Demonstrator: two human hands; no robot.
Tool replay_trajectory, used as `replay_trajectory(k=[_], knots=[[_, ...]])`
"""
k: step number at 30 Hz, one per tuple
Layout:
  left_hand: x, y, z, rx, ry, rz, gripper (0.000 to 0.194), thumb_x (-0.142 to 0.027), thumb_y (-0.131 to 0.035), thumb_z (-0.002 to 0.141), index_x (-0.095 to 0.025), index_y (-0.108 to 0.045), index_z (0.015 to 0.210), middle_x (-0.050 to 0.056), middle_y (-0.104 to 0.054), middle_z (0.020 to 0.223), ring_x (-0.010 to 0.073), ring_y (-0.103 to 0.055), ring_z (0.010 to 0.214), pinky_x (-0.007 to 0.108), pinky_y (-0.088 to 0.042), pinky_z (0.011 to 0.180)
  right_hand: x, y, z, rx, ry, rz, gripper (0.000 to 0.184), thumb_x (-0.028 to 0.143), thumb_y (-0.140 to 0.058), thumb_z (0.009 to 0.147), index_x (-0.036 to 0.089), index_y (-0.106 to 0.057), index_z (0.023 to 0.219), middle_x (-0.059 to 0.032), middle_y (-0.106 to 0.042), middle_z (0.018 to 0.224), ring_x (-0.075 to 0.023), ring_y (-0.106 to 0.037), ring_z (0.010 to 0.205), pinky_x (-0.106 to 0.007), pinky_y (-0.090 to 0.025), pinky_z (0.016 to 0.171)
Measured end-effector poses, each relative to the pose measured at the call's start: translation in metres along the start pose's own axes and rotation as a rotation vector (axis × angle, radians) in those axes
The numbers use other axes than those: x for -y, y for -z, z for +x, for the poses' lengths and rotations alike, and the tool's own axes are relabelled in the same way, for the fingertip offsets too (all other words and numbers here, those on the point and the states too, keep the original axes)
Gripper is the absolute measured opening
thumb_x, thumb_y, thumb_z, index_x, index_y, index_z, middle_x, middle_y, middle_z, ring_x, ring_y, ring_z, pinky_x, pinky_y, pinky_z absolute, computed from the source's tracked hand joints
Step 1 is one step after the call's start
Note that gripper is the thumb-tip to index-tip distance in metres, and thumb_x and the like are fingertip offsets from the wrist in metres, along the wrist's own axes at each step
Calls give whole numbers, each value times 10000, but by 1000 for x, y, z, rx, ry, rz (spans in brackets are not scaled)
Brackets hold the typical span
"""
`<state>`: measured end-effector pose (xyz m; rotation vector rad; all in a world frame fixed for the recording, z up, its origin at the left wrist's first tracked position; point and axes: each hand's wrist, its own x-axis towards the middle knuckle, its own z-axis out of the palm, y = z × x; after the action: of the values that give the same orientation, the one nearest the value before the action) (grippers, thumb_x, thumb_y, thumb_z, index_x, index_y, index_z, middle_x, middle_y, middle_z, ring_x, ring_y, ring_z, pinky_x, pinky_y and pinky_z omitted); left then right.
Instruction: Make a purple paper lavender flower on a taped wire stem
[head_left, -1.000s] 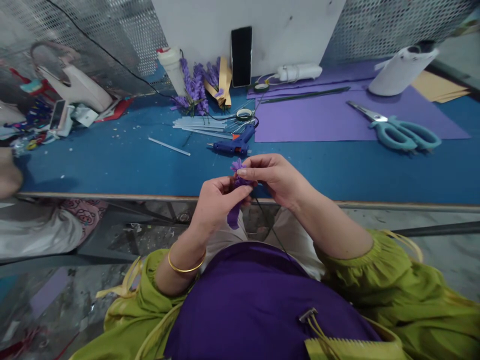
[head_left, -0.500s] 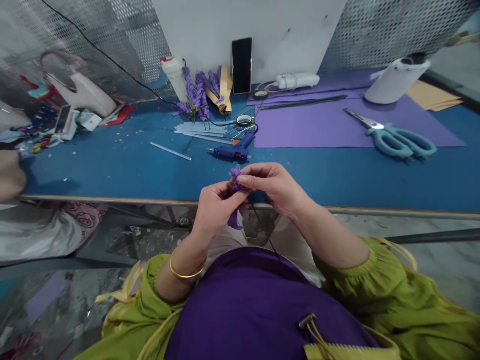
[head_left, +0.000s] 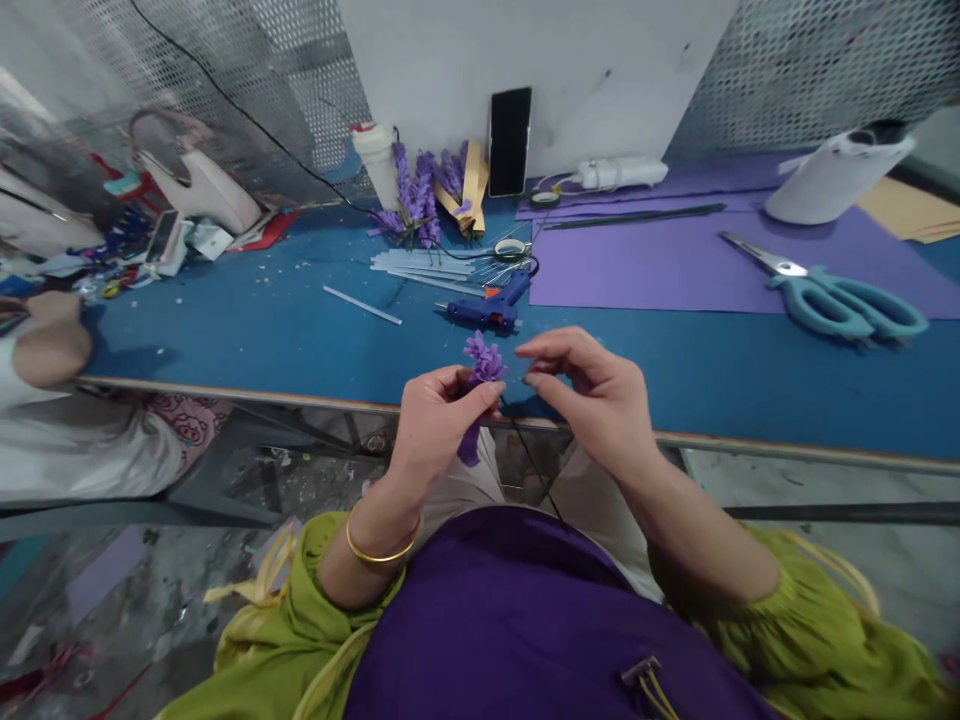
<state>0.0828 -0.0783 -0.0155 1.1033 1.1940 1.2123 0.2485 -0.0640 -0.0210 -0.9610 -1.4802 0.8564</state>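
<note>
Between the thumb and fingers of my left hand (head_left: 442,420) is a purple paper flower (head_left: 484,360), its fringed petals showing above the grip. A strip of purple paper (head_left: 469,445) hangs below that hand. From the flower a thin dark stem (head_left: 531,458) slants down toward my lap. My right hand (head_left: 596,390) is apart from the flower, just to its right, thumb and forefinger separated with nothing visible between them. On the table just beyond the flower lies a blue glue gun (head_left: 484,308).
Glue sticks (head_left: 424,265) lie behind the glue gun. Purple sheets (head_left: 637,265) and teal-handled scissors (head_left: 832,295) are at right. A phone (head_left: 509,142) leans on the white board, beside finished purple flowers (head_left: 416,195). Another person's arm (head_left: 52,340) rests at far left.
My right hand has let go of the flower and drawn away to the right, its fingers parting. My left hand keeps its hold. The camera view has shifted slightly.
</note>
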Motion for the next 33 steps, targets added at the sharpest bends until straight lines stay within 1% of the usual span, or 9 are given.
replay_trajectory(k=[4, 10, 14, 17, 22, 25, 27, 30, 33], knots=[[-2, 2, -1, 0, -56, 121, 142, -270, -731, 714, -140, -679, 690, -13, -631, 626, 99, -553, 578, 199, -439, 557, 8, -7, -2, 36, 266, -237, 74, 193, -648, 859, 230, -713, 854, -34, -665, 819, -171, -616, 772, -313, -484, 699], [-1, 5, -3, -41, -179, 396, 149, -273, -640, 766, -149, -688, 700, -27, -592, 618, 112, -523, 599, 212, -415, 579, 2, -10, 1, 56, 402, -549, 101, 203, -587, 891, 225, -675, 846, -49, -668, 841, -177, -626, 786, -321, -463, 706], [-1, 4, -4, -62, -204, 402, 144, -249, -632, 762, -151, -665, 662, -40, -545, 590, 100, -486, 585, 203, -388, 559, 2, -12, 4, 101, 465, -588, 105, 159, -543, 886, 200, -623, 832, -56, -642, 837, -168, -586, 754, -318, -437, 697], [-1, 3, -4, -46, -152, 315, 139, -259, -656, 762, -147, -682, 684, -34, -574, 600, 100, -497, 572, 203, -397, 546, 2, -14, 4, 118, 368, -416, 83, 159, -537, 885, 194, -585, 828, -43, -610, 815, -164, -557, 753, -305, -435, 691], [-2, 1, -1, -66, -88, 186, 140, -283, -718, 733, -145, -712, 708, -12, -653, 629, 111, -567, 572, 211, -447, 555, 1, -12, 3, 134, -21, 3, 117, 270, -555, 914, 192, -569, 829, 0, -563, 753, -133, -516, 683, -276, -423, 647], [-2, 0, 2, -105, -60, 91, 143, -290, -743, 716, -149, -723, 720, 0, -673, 627, 118, -603, 569, 224, -488, 572, -2, -9, 3, 73, -95, 146, 187, 329, -544, 932, 202, -548, 795, 13, -547, 709, -130, -522, 649, -278, -438, 653], [-2, -1, 3, -137, -50, 19, 158, -297, -758, 705, -145, -726, 734, 4, -672, 623, 115, -611, 567, 228, -504, 581, -4, -6, 1, 79, -107, 118, 260, 372, -495, 961, 204, -555, 772, -4, -586, 726, -143, -568, 680, -291, -461, 695], [-3, -2, 6, -178, -28, -100, 180, -300, -771, 689, -136, -715, 736, 3, -666, 636, 102, -610, 566, 223, -514, 585, -6, -3, -6, 249, -153, -64, 191, 366, -524, 946, 203, -614, 902, -36, -671, 854, -172, -631, 795, -299, -483, 732], [-4, 1, 11, -219, -11, -201, 212, -311, -779, 685, -138, -707, 783, -11, -656, 655, 88, -605, 545, 212, -507, 559, -3, 2, -12, 381, -202, -157, 124, 289, -575, 903, 208, -601, 993, -16, -679, 842, -157, -637, 707, -285, -490, 665]])
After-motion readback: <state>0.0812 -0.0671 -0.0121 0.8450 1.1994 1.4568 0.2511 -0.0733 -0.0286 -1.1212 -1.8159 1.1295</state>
